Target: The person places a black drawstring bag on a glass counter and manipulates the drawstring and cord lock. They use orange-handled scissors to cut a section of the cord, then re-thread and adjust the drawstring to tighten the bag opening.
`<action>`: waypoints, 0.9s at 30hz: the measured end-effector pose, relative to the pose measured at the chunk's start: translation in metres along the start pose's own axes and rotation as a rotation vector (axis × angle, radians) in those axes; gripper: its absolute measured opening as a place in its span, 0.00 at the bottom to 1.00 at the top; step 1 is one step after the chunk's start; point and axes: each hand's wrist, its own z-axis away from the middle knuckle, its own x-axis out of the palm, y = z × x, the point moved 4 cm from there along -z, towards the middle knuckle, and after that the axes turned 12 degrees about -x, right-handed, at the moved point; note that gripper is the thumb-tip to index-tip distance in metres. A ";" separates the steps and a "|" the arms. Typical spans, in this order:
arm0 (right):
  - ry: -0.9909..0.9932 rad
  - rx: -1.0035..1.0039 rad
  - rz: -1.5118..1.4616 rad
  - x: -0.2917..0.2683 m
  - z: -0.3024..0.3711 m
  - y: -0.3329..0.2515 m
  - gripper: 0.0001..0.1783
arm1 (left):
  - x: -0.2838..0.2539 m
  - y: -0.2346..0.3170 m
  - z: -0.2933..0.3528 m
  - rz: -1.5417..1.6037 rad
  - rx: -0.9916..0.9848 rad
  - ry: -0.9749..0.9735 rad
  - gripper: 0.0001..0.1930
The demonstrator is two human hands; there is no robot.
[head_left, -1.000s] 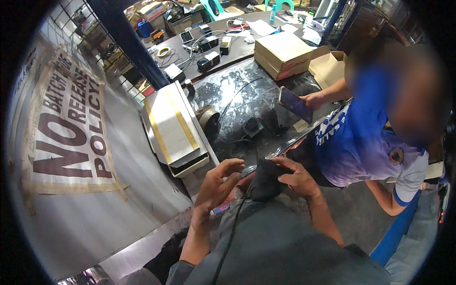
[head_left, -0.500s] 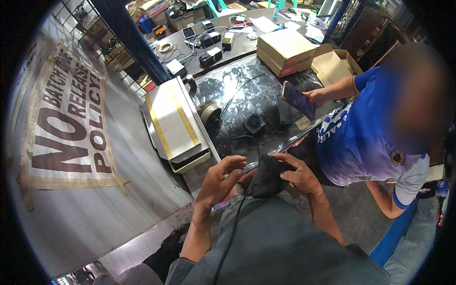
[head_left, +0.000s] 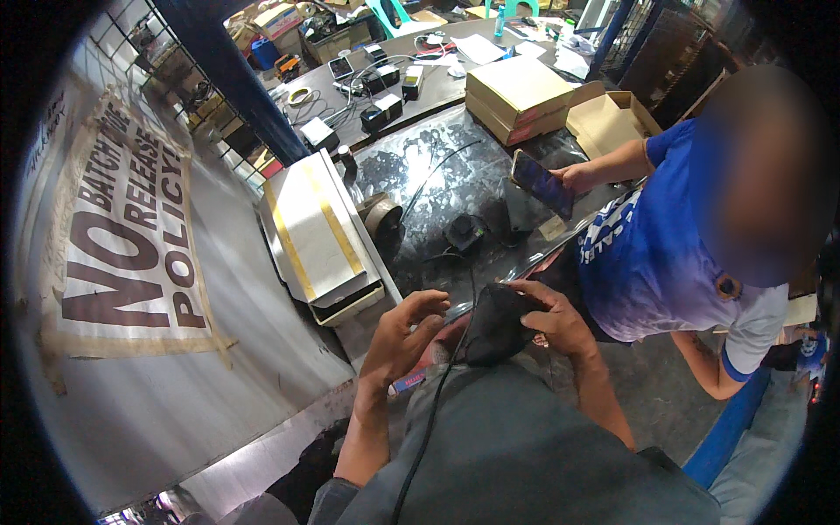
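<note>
A dark, limp, cloth-like black piece point(head_left: 495, 325) hangs in front of my chest. My right hand point(head_left: 564, 325) pinches its right edge between fingers and thumb. To its left, my left hand point(head_left: 404, 339) is raised with fingers curled but apart, and nothing shows between them. A thin black cable point(head_left: 435, 402) passes between my left hand and the black piece and runs down over my dark grey shirt. On the dark table beyond lies a small black boxy device point(head_left: 465, 232) with a lead.
At right, a person in a blue-and-white shirt point(head_left: 639, 271) holds a phone point(head_left: 541, 184) over the table. A white box with yellow tape point(head_left: 311, 227) stands at left, a roll of tape point(head_left: 381, 214) beside it. Cardboard boxes point(head_left: 516, 92) and several small devices sit farther back.
The view has shifted slightly. My hands keep nearly the same pose, with the right still at the black piece's edge. The other person's phone stays over the table.
</note>
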 end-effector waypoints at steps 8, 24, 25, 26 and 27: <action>0.121 -0.063 -0.036 -0.029 0.006 -0.015 0.36 | 0.000 -0.002 0.003 0.046 -0.067 0.017 0.19; -0.039 -0.420 -0.082 0.019 -0.039 -0.154 0.37 | 0.018 0.064 -0.046 -0.104 0.286 -0.088 0.36; -0.043 -0.498 -0.091 0.013 -0.041 -0.148 0.36 | 0.017 0.061 -0.048 -0.128 0.266 -0.120 0.35; -0.028 -0.490 -0.145 0.012 -0.040 -0.146 0.36 | 0.015 0.053 -0.051 -0.098 0.243 -0.136 0.33; -0.016 -0.483 -0.197 0.015 -0.037 -0.144 0.36 | 0.013 0.043 -0.055 -0.067 0.223 -0.149 0.31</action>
